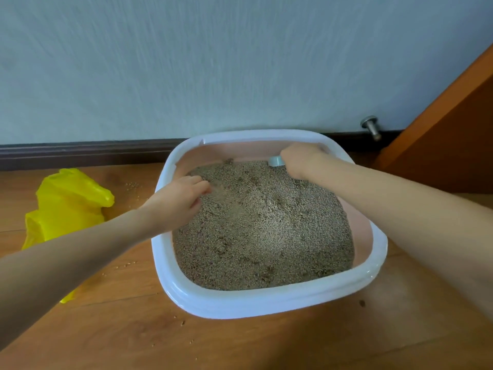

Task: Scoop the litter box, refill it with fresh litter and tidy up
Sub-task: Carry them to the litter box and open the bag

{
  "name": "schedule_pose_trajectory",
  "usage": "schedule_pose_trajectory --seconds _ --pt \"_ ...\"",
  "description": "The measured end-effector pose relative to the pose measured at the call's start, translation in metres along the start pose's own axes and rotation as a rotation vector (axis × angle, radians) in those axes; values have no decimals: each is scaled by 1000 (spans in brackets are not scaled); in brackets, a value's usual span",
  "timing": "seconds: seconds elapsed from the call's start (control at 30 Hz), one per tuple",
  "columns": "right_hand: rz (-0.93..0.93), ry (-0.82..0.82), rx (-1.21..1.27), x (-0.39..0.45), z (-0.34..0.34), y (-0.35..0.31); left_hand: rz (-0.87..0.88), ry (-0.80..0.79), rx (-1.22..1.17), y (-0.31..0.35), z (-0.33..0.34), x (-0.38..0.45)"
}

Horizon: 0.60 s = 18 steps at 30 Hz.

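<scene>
Wall [240, 62] at back w/ dark baseboard [80, 153], wood floor [240, 343] below. Litter box [266, 303], white rim & pink inner wall, sits on the floor against the baseboard, approx centre of view. It's filled w/ brown-grey litter [266, 222], surface uneven, several darker clumps showing, so scooping looks barely begun or not begun.

Yellow bag [69, 206] lies crumpled on the floor just left of the box, prob. for waste; can't tell if anything's inside. No fresh litter supply in view.

Left hand [178, 198] is over the near-left part of the litter, fingers curled downward w/ tips at or just above the grains; can't tell if it's pinching anything. Right hand [301, 158] is at the far-right corner, fingers wrapped round a pale blue scoop [276, 161], only its end showing.

Door stop [370, 126] sticks out of the wall beside an orange-brown wooden panel [440, 129]. Stray grains [133, 186] scattered on the floor left of & in front of the box.

Left to do, by my read: scoop clumps into bag, refill, sweep up strays.
</scene>
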State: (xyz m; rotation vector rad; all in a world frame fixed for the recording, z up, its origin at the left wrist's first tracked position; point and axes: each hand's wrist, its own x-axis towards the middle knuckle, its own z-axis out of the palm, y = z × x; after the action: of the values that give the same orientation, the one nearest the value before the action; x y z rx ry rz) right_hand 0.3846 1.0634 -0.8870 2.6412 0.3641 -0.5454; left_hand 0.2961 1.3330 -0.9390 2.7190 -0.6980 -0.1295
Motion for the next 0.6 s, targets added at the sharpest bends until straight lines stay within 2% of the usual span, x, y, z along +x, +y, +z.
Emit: schedule_pose_trajectory --seconds 0.1,0.23,0.27,0.33,0.43,0.53,0.6 --pt "-20 -135 49 3 -13 -5 4 -2 15 1 1 0" --pt "-17 -452 315 -2 -43 20 13 0 11 2 1 0" --pt "-8 -462 362 -7 -48 27 13 -6 8 3 1 -1" --pt "22 -355 323 -9 -49 35 19 -6 8 4 0 -1" --pt "50 -215 96 -12 -38 32 22 -4 18 3 1 0" --pt "40 -291 -49 -22 -20 15 14 -4 19 1 2 0" --pt "-9 -388 -17 -29 -15 3 14 -1 19 1 2 0"
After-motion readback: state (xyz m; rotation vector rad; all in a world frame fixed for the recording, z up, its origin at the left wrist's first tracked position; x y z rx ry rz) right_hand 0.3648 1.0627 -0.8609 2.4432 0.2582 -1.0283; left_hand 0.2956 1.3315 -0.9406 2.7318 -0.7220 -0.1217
